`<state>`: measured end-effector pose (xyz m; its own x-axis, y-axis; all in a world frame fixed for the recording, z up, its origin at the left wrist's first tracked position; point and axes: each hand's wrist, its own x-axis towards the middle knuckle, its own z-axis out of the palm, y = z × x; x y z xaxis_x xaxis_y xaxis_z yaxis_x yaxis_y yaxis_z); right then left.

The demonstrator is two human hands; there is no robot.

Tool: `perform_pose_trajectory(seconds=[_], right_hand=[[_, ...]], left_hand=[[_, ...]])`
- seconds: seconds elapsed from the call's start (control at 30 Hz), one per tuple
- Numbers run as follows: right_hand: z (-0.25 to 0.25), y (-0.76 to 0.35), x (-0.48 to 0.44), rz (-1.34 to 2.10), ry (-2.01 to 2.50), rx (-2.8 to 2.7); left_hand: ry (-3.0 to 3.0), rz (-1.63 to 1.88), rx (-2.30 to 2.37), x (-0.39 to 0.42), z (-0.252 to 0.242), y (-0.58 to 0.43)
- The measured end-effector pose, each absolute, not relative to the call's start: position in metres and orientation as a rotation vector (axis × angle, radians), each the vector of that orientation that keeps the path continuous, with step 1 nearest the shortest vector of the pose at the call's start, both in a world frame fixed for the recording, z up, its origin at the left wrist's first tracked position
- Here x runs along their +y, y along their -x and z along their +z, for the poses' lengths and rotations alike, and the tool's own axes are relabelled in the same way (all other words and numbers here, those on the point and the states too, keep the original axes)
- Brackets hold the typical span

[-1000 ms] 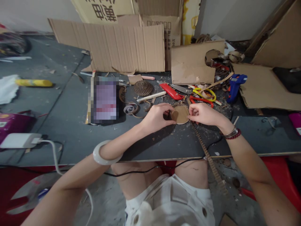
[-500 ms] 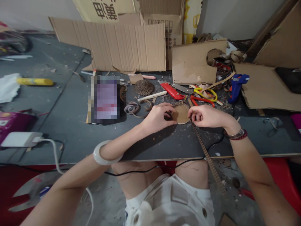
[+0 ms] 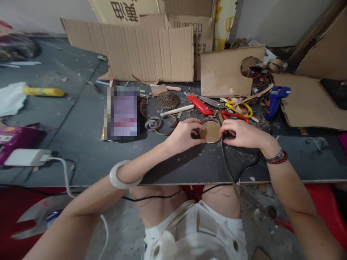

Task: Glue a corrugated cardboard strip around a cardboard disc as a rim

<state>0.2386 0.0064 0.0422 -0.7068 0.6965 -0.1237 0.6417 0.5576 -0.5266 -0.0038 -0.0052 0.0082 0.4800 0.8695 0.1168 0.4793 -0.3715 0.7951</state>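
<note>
A round cardboard disc [image 3: 210, 132] lies on the dark table between my hands. My left hand [image 3: 187, 134] grips its left rim between thumb and fingers. At the right rim, my right hand [image 3: 238, 133] pinches a narrow corrugated cardboard strip [image 3: 225, 159]. Part of that strip runs along the disc's far edge; the loose end hangs down over the table's front edge. Behind the disc sits a coiled corrugated cardboard piece [image 3: 168, 100]. A curled paper strip [image 3: 154, 124] rests left of my left hand.
Behind the hands lie a red utility knife [image 3: 200, 104], yellow-handled scissors [image 3: 241, 108], a white stick [image 3: 177, 110] and a blue glue gun [image 3: 277, 101]. A phone [image 3: 124, 113] stands at left. Cardboard sheets [image 3: 151, 54] lean at the back. A black cable [image 3: 173, 196] crosses the front.
My right hand has turned slightly, and the strip has swung from slanting outward to hanging more upright and edge-on. My left hand stays on the disc. The whole view has shifted a little.
</note>
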Motion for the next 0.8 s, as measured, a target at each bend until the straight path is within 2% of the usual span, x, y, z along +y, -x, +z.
perform_pose_trajectory(seconds=[0.8], right_hand=[[0.0439, -0.2395, 0.0086, 0.887, 1.494, -2.567]], left_hand=[[-2.167, 0.683, 1.147, -0.0069, 0.0095, 0.0022]])
